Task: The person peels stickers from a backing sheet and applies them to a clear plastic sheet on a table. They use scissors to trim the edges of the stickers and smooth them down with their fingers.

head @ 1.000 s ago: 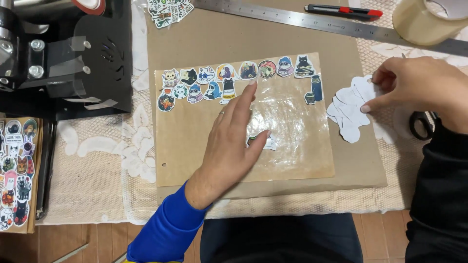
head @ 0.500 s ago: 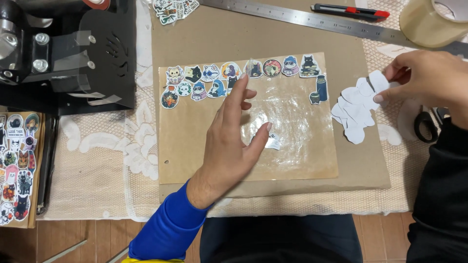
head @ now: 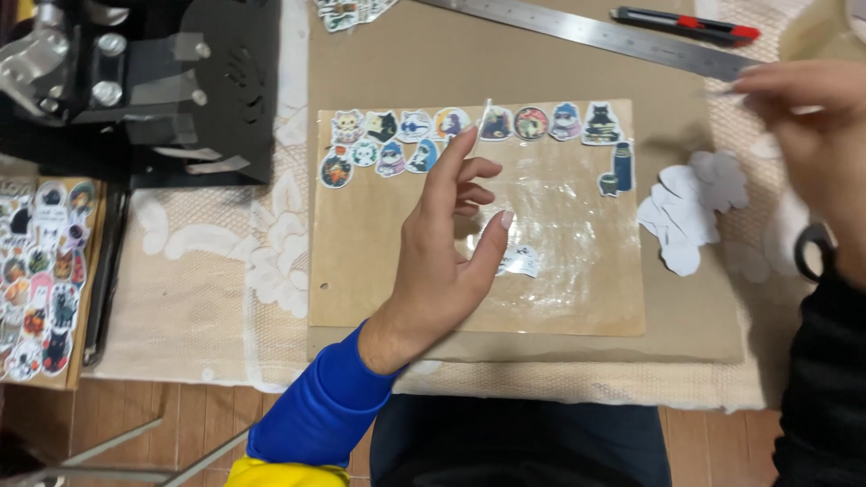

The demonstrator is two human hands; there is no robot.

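Head view, two hands (head: 446,257), fourteen stickers (head: 451,122)

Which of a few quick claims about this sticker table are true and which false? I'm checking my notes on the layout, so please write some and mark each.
1. A row of stickers runs along the top edge of the brown sheet. True.
2. The left hand lies flat, pressed on the clear film. False: its fingers are lifted and spread above the sheet.
3. The metal ruler lies at the far side of the table, with a red and black cutter beyond it. True.
4. The white paper cutouts sit left of the brown sheet. False: they lie right of it, below the right hand.
5. The black press stands at the far left. True.
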